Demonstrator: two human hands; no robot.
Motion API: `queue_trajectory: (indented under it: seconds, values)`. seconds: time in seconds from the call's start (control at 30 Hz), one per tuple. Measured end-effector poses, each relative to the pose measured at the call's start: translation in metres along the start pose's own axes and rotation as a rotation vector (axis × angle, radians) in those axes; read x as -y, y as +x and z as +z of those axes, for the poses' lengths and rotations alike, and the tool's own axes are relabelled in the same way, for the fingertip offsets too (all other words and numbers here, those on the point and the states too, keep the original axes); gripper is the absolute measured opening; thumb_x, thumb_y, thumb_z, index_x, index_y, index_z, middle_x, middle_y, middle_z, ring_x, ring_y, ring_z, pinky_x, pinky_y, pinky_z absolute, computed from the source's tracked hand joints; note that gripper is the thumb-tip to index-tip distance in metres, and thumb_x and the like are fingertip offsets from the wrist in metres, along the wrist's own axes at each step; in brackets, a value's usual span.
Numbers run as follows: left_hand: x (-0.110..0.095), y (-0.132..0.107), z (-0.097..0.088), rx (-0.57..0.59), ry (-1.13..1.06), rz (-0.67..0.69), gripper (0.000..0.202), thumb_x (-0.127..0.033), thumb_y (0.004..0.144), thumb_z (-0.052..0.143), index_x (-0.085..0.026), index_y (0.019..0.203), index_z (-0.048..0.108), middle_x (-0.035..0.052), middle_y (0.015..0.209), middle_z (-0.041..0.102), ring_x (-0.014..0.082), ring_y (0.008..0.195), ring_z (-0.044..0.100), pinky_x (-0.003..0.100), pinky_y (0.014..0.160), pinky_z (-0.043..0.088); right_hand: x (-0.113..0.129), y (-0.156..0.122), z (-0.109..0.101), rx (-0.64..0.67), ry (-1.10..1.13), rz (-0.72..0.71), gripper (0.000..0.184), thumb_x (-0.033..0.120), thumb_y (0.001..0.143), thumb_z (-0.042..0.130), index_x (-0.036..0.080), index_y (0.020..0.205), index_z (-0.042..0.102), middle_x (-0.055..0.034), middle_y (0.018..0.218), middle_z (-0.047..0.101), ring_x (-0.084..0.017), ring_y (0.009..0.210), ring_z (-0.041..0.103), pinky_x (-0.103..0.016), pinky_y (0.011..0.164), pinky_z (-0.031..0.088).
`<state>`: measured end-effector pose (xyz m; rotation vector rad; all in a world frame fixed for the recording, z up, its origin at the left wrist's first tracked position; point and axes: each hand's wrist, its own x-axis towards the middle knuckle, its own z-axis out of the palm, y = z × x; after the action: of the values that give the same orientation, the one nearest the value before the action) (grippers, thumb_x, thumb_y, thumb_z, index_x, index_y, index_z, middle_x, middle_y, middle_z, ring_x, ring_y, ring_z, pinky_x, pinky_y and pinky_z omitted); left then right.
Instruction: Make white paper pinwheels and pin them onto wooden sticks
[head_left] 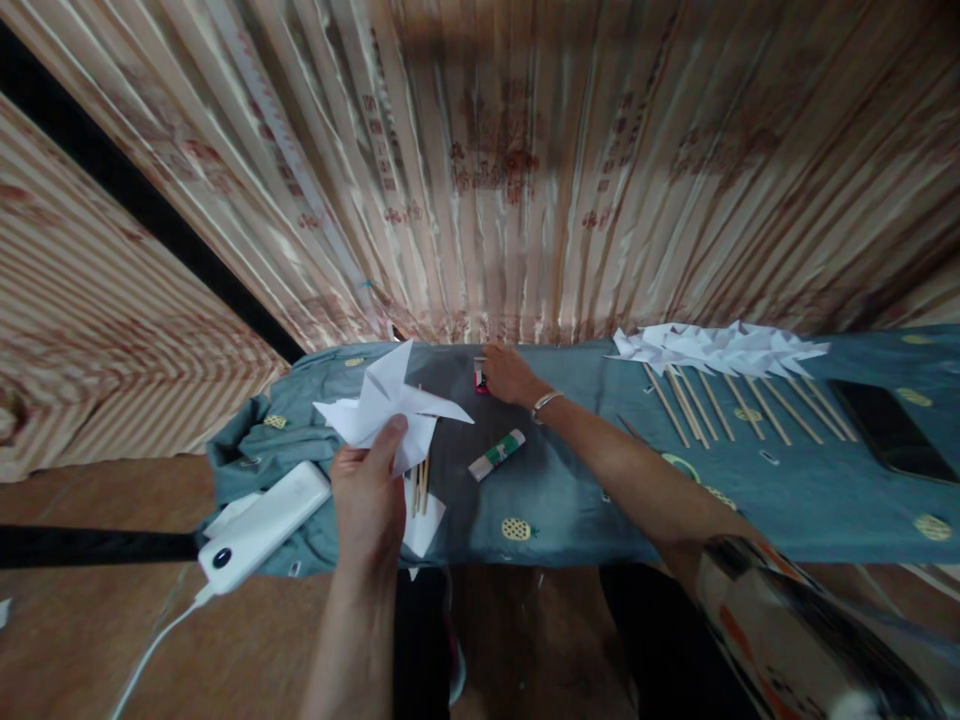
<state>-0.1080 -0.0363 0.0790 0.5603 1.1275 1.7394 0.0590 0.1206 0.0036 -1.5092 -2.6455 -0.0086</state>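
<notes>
Left hand (367,495) has a white paper pinwheel (390,408) lifted off the tabletop. The thumb is on the front and the grip is closed on its lower edge, so it hangs in the air above the teal cloth (570,500). Right under it a few wooden sticks (420,485) lie on a scrap of white paper (424,528).

Right hand (510,375) is stretched to the far edge of the cloth, fingers on a small pink thing (478,380). It's too blurry to say what it is, and I can't tell if that grip is closed on it or just resting there.

A glue stick (496,454) lies between the two hands, and a white power bank (262,522) with a cable sits by the left corner. Off to the right there's a row of paper pinwheels on sticks (720,350), then a black phone (889,432). Striped curtain (495,170) behind it all.
</notes>
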Motion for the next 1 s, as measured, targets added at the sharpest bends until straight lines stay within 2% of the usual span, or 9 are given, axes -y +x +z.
queue_trajectory:
  seconds: [0.27, 0.43, 0.53, 0.67, 0.8, 1.0]
  values:
    - [0.005, -0.001, 0.000, 0.028, 0.002, 0.004, 0.022, -0.020, 0.061, 0.079, -0.016, 0.082, 0.073, 0.0026, 0.081, 0.075, 0.0208, 0.084, 0.071, 0.034, 0.087, 0.054, -0.001, -0.002, 0.006, -0.055, 0.043, -0.020, 0.026, 0.013, 0.086, 0.048, 0.004, 0.097, 0.070, -0.0227, 0.127, 0.056, -0.031, 0.126, 0.043, -0.041, 0.104, 0.038]
    - [0.005, -0.001, 0.001, 0.029, 0.008, 0.012, 0.025, -0.021, 0.061, 0.079, -0.016, 0.085, 0.073, 0.0036, 0.084, 0.076, 0.0211, 0.085, 0.071, 0.034, 0.087, 0.054, -0.001, -0.010, 0.011, -0.130, 0.080, -0.006, 0.032, 0.009, 0.090, 0.037, 0.002, 0.100, 0.067, -0.0241, 0.147, 0.038, -0.034, 0.140, 0.027, -0.047, 0.107, 0.035]
    - [0.005, -0.002, 0.001, 0.022, 0.014, 0.015, 0.026, -0.022, 0.060, 0.080, -0.015, 0.084, 0.073, 0.0041, 0.082, 0.076, 0.0222, 0.088, 0.071, 0.035, 0.088, 0.053, 0.000, -0.012, 0.012, -0.170, 0.097, -0.004, 0.034, 0.009, 0.091, 0.033, 0.002, 0.103, 0.065, -0.0245, 0.151, 0.032, -0.033, 0.144, 0.020, -0.051, 0.110, 0.030]
    - [0.005, -0.002, 0.003, 0.026, -0.009, 0.011, 0.026, -0.021, 0.059, 0.081, -0.015, 0.083, 0.073, 0.0044, 0.084, 0.076, 0.0228, 0.090, 0.070, 0.035, 0.090, 0.053, -0.001, -0.012, 0.012, -0.214, 0.114, 0.022, 0.036, 0.009, 0.092, 0.031, 0.000, 0.107, 0.062, -0.0255, 0.153, 0.028, -0.031, 0.146, 0.013, -0.050, 0.113, 0.025]
    - [0.007, -0.003, 0.007, 0.040, 0.005, 0.006, 0.027, -0.022, 0.061, 0.080, -0.016, 0.086, 0.073, 0.0050, 0.089, 0.076, 0.0231, 0.093, 0.070, 0.036, 0.092, 0.052, -0.005, -0.015, 0.013, -0.218, 0.143, 0.037, 0.035, 0.012, 0.092, 0.033, 0.004, 0.100, 0.066, -0.0228, 0.152, 0.032, -0.031, 0.146, 0.015, -0.051, 0.111, 0.027]
    - [0.011, -0.005, 0.011, 0.043, 0.008, -0.010, 0.025, -0.023, 0.060, 0.080, -0.016, 0.084, 0.074, 0.0054, 0.086, 0.076, 0.0243, 0.095, 0.070, 0.036, 0.092, 0.052, -0.008, -0.008, 0.014, -0.165, 0.177, 0.025, 0.018, 0.018, 0.083, 0.056, 0.011, 0.084, 0.073, -0.0194, 0.145, 0.043, -0.034, 0.142, 0.023, -0.051, 0.108, 0.029]
